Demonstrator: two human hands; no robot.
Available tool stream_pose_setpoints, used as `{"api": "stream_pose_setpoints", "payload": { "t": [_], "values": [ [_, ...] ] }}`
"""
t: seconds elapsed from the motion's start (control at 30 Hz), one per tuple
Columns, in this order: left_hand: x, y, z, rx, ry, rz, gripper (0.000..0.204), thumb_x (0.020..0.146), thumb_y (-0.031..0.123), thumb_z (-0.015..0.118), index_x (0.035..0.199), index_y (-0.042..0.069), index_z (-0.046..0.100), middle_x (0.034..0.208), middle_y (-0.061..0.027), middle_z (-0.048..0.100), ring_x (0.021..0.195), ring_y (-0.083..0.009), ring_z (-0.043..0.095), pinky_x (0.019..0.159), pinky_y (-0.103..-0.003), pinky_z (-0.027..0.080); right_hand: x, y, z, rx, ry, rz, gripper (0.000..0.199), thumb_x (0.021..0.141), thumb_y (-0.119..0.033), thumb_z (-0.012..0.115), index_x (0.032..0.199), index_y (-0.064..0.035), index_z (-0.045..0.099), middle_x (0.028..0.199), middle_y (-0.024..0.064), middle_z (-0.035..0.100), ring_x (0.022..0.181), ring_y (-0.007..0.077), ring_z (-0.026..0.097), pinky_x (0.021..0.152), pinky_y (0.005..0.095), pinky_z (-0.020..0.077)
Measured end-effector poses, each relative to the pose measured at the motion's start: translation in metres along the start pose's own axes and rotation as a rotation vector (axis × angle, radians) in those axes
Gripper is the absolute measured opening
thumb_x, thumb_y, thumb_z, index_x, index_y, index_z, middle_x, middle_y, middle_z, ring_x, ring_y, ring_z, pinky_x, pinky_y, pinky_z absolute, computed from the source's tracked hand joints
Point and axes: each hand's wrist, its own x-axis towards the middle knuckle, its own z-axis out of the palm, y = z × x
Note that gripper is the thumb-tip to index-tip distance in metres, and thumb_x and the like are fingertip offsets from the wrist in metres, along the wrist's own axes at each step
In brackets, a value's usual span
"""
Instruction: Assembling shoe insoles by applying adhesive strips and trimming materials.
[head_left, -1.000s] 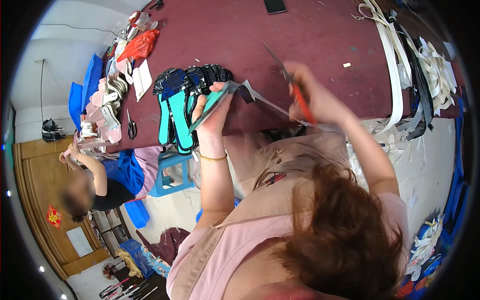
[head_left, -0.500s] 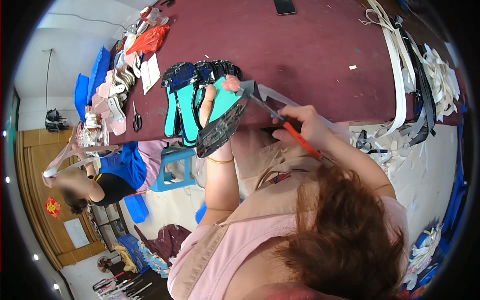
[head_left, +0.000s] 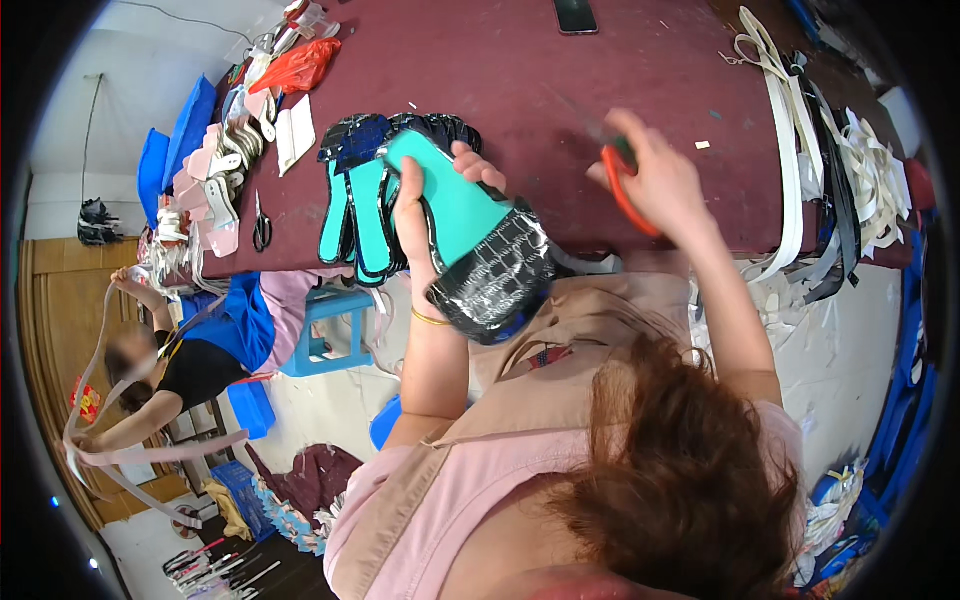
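Note:
My left hand (head_left: 412,225) grips a turquoise slipper (head_left: 455,195) with a shiny black, brick-patterned upper (head_left: 490,285), its thumb on the turquoise face and its fingers around the far edge. The upper end points toward me, tilted over my lap. Several similar slippers (head_left: 370,215) lie side by side on the table just left of and beyond it. To the right, my right hand (head_left: 668,190) is closed around the red-orange handles of a pair of scissors (head_left: 632,200). Their blades are blurred, above the table and apart from the slipper.
Maroon cloth covers the table (head_left: 480,60). Black-handled scissors (head_left: 262,230), pink and white cut pieces (head_left: 215,190) and a red bag (head_left: 298,66) lie left. Pale and black straps (head_left: 792,170) hang right; a phone (head_left: 576,15) lies far. Left, a co-worker (head_left: 210,350) handles long strips.
My right hand has pulled the scissors away from the slipper, up and right. The slipper has turned in my left hand, exposing its black upper. The co-worker's arms have spread apart with the strip.

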Motion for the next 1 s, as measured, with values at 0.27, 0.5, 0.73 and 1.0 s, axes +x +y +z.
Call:
{"api": "stream_pose_setpoints", "payload": {
  "t": [0.27, 0.5, 0.73, 1.0],
  "values": [
    [-0.003, -0.015, 0.005, 0.781, -0.261, 0.523, 0.043, 0.095, 0.037, 0.043, 0.117, 0.001, 0.048, 0.109, -0.0145, 0.059, 0.099, -0.0288, 0.057, 0.094, -0.046, 0.042, -0.017, -0.063, -0.004, 0.552, 0.074, -0.497, 0.018, 0.072, -0.009, 0.071, 0.081, -0.0056, 0.056, 0.079, 0.006, 0.053, 0.076, 0.0198, 0.054, 0.07, 0.032, 0.0433],
    [-0.013, -0.011, 0.016, 0.804, -0.178, 0.395, 0.03, 0.095, 0.025, 0.046, 0.112, 0.0, 0.051, 0.098, -0.0117, 0.061, 0.091, -0.0257, 0.059, 0.088, -0.043, 0.046, -0.004, -0.082, -0.024, 1.272, -0.226, 0.216, 0.017, 0.086, -0.008, 0.059, 0.071, -0.0027, 0.053, 0.067, 0.0033, 0.055, 0.055, 0.0071, 0.052, 0.047, 0.0229, 0.0391],
    [-0.007, -0.027, 0.027, 0.867, -0.069, 0.251, 0.03, 0.092, 0.019, 0.051, 0.111, -0.004, 0.052, 0.093, -0.0149, 0.062, 0.086, -0.0285, 0.064, 0.078, -0.042, 0.053, -0.001, -0.061, -0.001, 1.026, -0.636, 0.045, 0.027, 0.086, -0.026, 0.064, 0.08, 0.0003, 0.065, 0.067, 0.0005, 0.061, 0.061, 0.0082, 0.057, 0.053, 0.0256, 0.0437],
    [0.025, 0.004, 0.008, 0.77, -0.167, 0.112, 0.082, 0.081, 0.071, 0.032, 0.123, 0.002, 0.045, 0.11, -0.0143, 0.059, 0.089, -0.0229, 0.061, 0.08, -0.036, 0.052, -0.04, -0.041, 0.042, 1.177, -0.779, 0.272, 0.043, 0.089, -0.039, 0.059, 0.088, 0.0029, 0.066, 0.081, 0.0043, 0.066, 0.07, 0.0082, 0.058, 0.061, 0.0245, 0.0463]
  ]
}}
